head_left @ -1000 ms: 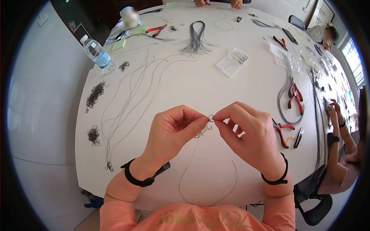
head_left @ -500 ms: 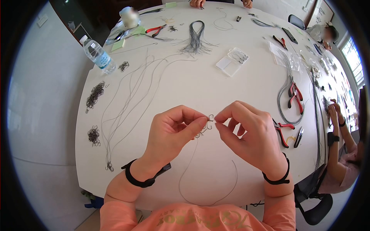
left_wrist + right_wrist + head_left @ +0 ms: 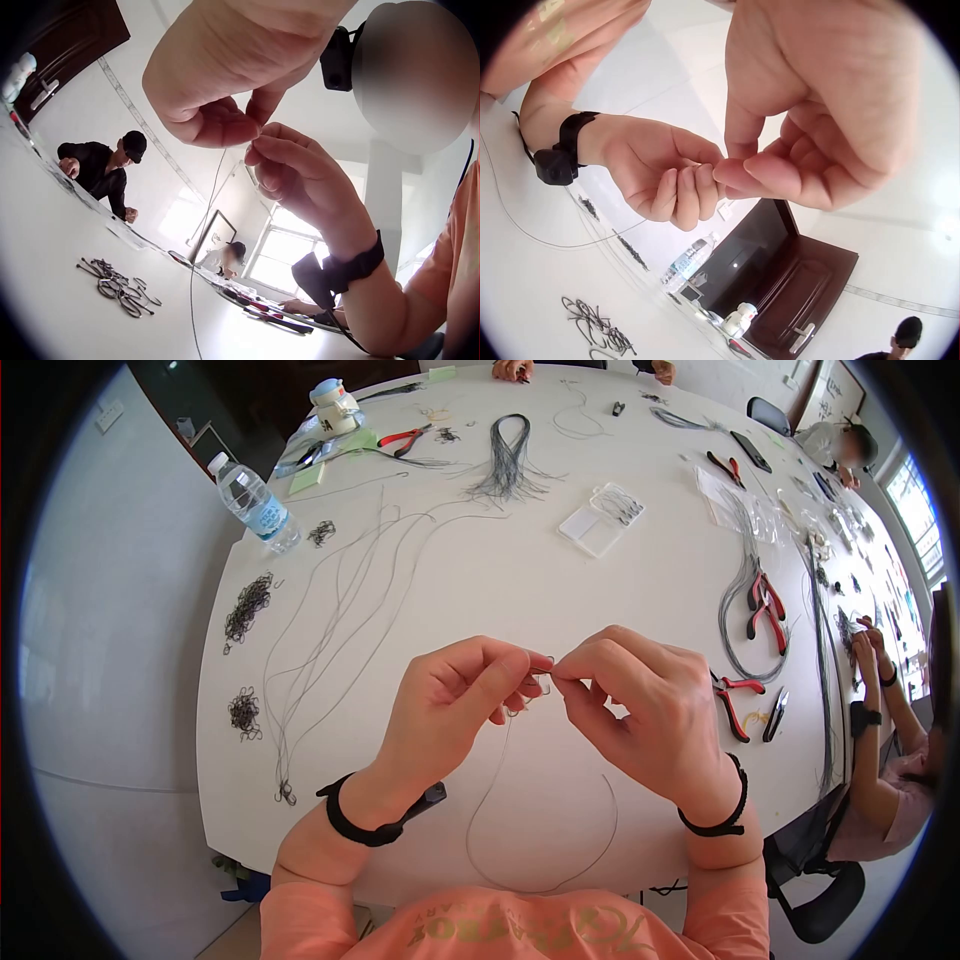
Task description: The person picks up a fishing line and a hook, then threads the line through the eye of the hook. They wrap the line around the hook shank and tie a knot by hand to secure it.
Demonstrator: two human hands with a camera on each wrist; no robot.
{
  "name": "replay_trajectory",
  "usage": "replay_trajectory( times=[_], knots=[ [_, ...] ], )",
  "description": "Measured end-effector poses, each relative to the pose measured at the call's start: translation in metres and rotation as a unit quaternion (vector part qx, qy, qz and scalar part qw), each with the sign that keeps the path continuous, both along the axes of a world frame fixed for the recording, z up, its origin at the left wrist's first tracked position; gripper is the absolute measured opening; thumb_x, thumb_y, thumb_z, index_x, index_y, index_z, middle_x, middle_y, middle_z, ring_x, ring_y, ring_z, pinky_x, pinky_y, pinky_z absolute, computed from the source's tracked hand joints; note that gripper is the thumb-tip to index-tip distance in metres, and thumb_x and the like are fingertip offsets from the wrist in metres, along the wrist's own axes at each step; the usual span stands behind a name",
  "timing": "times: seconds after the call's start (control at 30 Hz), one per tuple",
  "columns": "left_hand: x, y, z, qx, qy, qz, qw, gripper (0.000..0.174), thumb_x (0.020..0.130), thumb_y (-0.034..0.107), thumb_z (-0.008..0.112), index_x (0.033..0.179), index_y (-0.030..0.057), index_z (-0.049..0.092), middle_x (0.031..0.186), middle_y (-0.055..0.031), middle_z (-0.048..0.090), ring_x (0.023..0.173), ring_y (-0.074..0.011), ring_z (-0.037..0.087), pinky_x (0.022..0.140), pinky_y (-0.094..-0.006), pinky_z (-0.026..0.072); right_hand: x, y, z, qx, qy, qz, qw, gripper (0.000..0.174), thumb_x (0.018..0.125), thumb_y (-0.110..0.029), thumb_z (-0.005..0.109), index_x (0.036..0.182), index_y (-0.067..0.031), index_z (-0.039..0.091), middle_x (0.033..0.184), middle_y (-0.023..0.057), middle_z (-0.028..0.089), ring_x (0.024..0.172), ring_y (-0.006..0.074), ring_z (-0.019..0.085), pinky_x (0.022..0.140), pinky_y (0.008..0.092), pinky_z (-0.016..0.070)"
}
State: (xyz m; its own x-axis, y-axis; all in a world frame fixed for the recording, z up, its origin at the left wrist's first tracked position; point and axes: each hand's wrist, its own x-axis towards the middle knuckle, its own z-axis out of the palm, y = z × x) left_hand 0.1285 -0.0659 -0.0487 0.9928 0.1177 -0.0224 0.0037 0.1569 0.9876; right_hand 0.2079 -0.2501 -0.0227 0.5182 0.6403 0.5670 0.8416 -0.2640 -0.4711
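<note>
The left hand (image 3: 455,695) pinches small metal hooks (image 3: 545,684) between thumb and fingers in the head view. Opposite it, the right hand (image 3: 645,710) has thumb and index finger pinched together at the hooks, the tips of both hands meeting; what exactly lies between the right fingertips is too small to tell. A thin line (image 3: 468,840) hangs below the left hand and loops across the table near the shirt. In the left wrist view the line (image 3: 193,285) drops from the fingertips. Both wrist views show the fingertips touching or almost touching, largely hiding the hooks.
Hook piles (image 3: 248,610) and long lines (image 3: 345,590) lie left, with a water bottle (image 3: 258,505) behind. Farther back are a line bundle (image 3: 510,460) and a clear box (image 3: 600,525). Red-handled pliers (image 3: 765,610) and cutters (image 3: 775,717) lie right. Other people sit around the table (image 3: 430,860).
The left thumb has shifted up over its fingers, and more of its other fingers show. The right fingertips, slightly apart from the hooks half a second ago, have come back against the left fingertips.
</note>
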Motion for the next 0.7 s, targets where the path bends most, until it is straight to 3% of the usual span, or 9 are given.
replay_trajectory(
  times=[0.3, 0.4, 0.47, 0.5, 0.7],
  knots=[
    [0.0016, -0.0016, -0.0064, 0.012, -0.004, -0.007, 1.0, 0.018, 0.1, 0.02, 0.065, 0.105, 0.0024, 0.071, 0.095, -0.0021, 0.072, 0.086, -0.0065, 0.061, 0.068, -0.0215, 0.0477, 0.0011, 0.0004, -0.002, -0.008, -0.052, -0.011, 0.999, 0.018, 0.075, -0.004, 0.075, 0.079, -0.0088, 0.058, 0.074, 0.0014, 0.058, 0.058, 0.019, 0.06, 0.05, 0.0315, 0.0448],
    [0.0015, -0.0031, -0.0045, 0.0, 0.004, 0.007, 1.0, 0.013, 0.098, 0.016, 0.069, 0.101, 0.0028, 0.07, 0.093, -0.0012, 0.071, 0.083, -0.0054, 0.06, 0.066, -0.0211, 0.0474, 0.0018, 0.0002, -0.0029, -0.023, -0.066, -0.011, 0.997, 0.019, 0.075, -0.004, 0.075, 0.08, -0.0093, 0.057, 0.075, 0.0013, 0.058, 0.06, 0.0185, 0.061, 0.05, 0.0311, 0.0449],
    [0.0017, -0.0046, -0.0025, 0.007, 0.017, 0.014, 1.0, 0.007, 0.095, 0.011, 0.07, 0.099, 0.0051, 0.068, 0.09, -0.0004, 0.07, 0.071, -0.001, 0.052, 0.06, -0.0186, 0.038, 0.0024, 0.0009, -0.004, -0.021, -0.08, -0.01, 0.997, 0.019, 0.075, -0.004, 0.075, 0.08, -0.0094, 0.057, 0.074, 0.0009, 0.058, 0.059, 0.0185, 0.061, 0.05, 0.0308, 0.0449],
    [0.0016, -0.0046, -0.0027, 0.007, 0.017, 0.014, 1.0, 0.007, 0.095, 0.011, 0.07, 0.099, 0.0051, 0.068, 0.09, -0.0004, 0.07, 0.071, -0.001, 0.052, 0.06, -0.0186, 0.038, 0.0024, 0.0008, -0.004, -0.021, -0.08, -0.009, 0.997, 0.019, 0.075, -0.004, 0.075, 0.08, -0.0094, 0.057, 0.074, 0.0009, 0.058, 0.059, 0.0185, 0.061, 0.05, 0.0308, 0.0449],
    [0.0003, -0.0055, -0.0028, 0.002, 0.015, 0.03, 0.999, 0.005, 0.094, 0.006, 0.07, 0.097, 0.0039, 0.068, 0.089, -0.0007, 0.069, 0.078, -0.0029, 0.057, 0.066, -0.019, 0.0417, -0.0002, -0.0013, 0.002, -0.039, 0.003, -0.028, 0.999, 0.017, 0.079, -0.007, 0.076, 0.085, -0.0093, 0.06, 0.075, 0.0007, 0.06, 0.058, 0.0177, 0.062, 0.05, 0.0305, 0.0455]
  ],
)
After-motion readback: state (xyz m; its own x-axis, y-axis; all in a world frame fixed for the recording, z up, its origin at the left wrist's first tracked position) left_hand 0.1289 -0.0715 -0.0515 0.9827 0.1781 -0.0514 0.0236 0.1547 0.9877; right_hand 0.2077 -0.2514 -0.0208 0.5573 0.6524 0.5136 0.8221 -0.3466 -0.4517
